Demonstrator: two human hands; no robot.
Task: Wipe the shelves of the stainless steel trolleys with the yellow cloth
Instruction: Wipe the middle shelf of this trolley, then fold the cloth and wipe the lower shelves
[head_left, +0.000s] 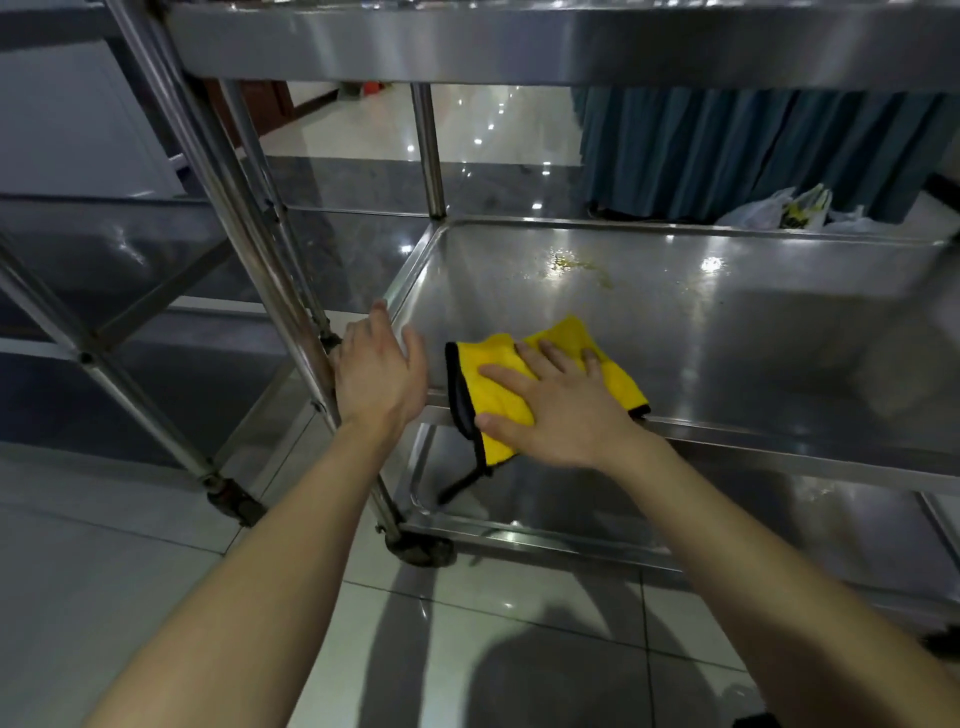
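**Two hands at the middle shelf, cloth pressed flat**

Two bare hands reach into a stainless steel trolley (571, 36) from the near side. Right hand (561, 410) lies palm down on the yellow cloth (498, 389), fingers spread and nearly straight, pressing rather than gripping; nothing is closed around the fabric. The cloth sits at the near left part of the middle shelf (727, 322), folded, with a black-trimmed edge. One corner hangs over the shelf's front lip (779, 434), and a dark loop dangles below it toward the bottom shelf (545, 499).

Left hand (376, 374) is at the shelf's near left corner, fingers loosely extended, open. Fingertips touch the raised side rim beside the upright post (249, 228); whether the thumb hooks the rim cannot be told. It holds no object.

Middle shelf: a yellowish smear (576, 266) near the far edge, well apart from the cloth, with wet-looking sheen around it. Ceiling lights reflect as bright spots on the steel.

Second trolley frame (104, 364) stands just to the left, its caster (228, 499) on the tiled floor (130, 597). Beyond the shelf: a blue pleated curtain (753, 150) and plastic bags (789, 210) on the floor
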